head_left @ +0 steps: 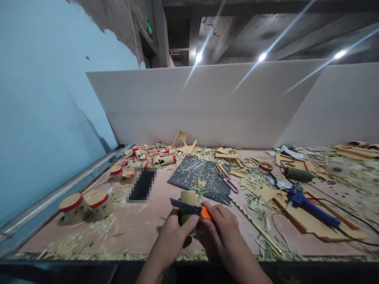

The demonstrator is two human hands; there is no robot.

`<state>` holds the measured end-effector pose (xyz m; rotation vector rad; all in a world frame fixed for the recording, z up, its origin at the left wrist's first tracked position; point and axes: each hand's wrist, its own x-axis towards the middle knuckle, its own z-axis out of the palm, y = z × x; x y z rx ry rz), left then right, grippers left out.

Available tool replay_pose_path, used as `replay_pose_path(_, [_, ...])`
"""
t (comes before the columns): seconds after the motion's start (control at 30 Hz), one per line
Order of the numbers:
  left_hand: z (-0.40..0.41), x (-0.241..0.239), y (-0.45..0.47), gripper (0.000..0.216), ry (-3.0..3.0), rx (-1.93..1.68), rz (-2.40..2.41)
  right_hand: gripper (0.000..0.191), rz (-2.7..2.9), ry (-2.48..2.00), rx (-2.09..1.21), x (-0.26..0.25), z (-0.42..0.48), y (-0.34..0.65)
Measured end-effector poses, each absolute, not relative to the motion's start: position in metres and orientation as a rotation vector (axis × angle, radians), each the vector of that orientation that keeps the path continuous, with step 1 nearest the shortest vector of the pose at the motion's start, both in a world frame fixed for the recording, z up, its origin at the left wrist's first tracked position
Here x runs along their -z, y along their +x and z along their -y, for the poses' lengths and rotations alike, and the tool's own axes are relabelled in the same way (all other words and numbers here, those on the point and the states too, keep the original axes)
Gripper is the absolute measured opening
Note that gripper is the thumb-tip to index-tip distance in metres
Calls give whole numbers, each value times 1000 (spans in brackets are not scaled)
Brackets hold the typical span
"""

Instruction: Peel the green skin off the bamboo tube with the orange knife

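Note:
My left hand [174, 234] is closed round a short bamboo tube [187, 196], pale at its upper end and green lower down. In my right hand [220, 223] is a utility knife with an orange handle [206, 213]. Its dark blade [182, 205] points left and lies across the tube. My left thumb presses near the base of the blade. Part of the tube is hidden behind the hands and knife. Just beyond them a dark cutting mat [201, 179], strewn with shavings, lies on the table [142, 232].
Red-rimmed bamboo pieces [71, 207] stand at the left, with several more [167, 159] behind. To the right lie a pink cutter [231, 185], a patterned rod [256, 225], a blue glue gun [314, 207] with its cord, cardboard scraps [263, 192] and a green bamboo tube [298, 174]. A white panel [207, 106] borders the back.

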<state>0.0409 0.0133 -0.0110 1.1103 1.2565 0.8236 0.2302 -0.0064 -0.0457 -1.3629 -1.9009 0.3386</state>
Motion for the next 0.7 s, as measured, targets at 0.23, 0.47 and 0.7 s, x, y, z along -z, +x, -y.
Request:
replay_pose_path(0.23, [-13, 6, 32, 51, 1171, -872, -1149, 40, 1891, -1337, -409, 35, 15, 225])
replay_pose_path(0.47, [-11, 12, 31, 52, 1148, -953, -988, 40, 1881, -1387, -370, 36, 17, 225])
replay_pose_path(0.7, [-13, 16, 30, 53, 1200, -857, -1003, 44, 1889, -1435, -259, 44, 16, 226])
